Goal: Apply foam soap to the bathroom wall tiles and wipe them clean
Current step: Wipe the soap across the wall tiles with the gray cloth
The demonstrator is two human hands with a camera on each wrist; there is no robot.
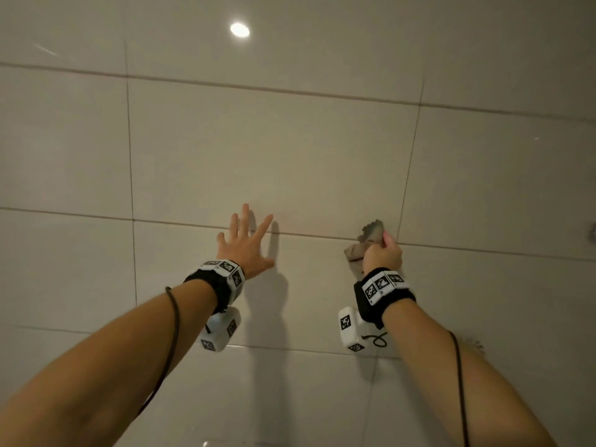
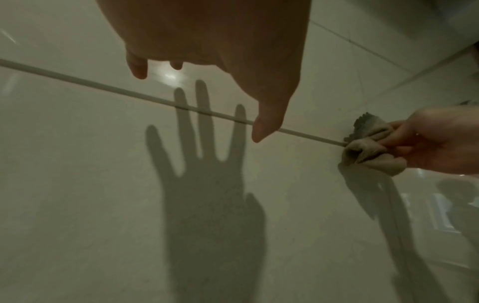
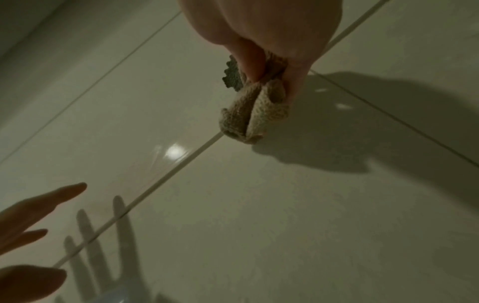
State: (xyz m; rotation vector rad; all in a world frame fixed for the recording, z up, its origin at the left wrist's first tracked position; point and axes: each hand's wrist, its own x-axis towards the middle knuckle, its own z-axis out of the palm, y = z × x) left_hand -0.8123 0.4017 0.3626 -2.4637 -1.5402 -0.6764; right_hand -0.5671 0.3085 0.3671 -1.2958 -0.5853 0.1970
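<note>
Head view: my right hand [image 1: 383,253] has a bunched beige cloth [image 1: 366,241] clamped in curled fingers; cloth sticks out up and left of the knuckles, against the wall tiles [image 1: 290,156] right at a horizontal grout line; my left hand [image 1: 246,245] is empty, fingers spread straight, near the same grout line, well apart from the cloth; glossy beige tiles fill the frame, ceiling light reflected up top; both forearms reach up and forward.

Left wrist view: left hand [image 2: 220,41] fingers straight, held off the tile; its splayed shadow falls on the wall; cloth [image 2: 368,147] gripped by the right hand [image 2: 438,143], sitting on the grout line.

Right wrist view: fingers [image 3: 249,59] pinch the cloth [image 3: 252,116]; folded end pokes out past the fingertips over the grout line, contact unclear here; left hand [image 3: 31,225] fingers extended at lower left.
</note>
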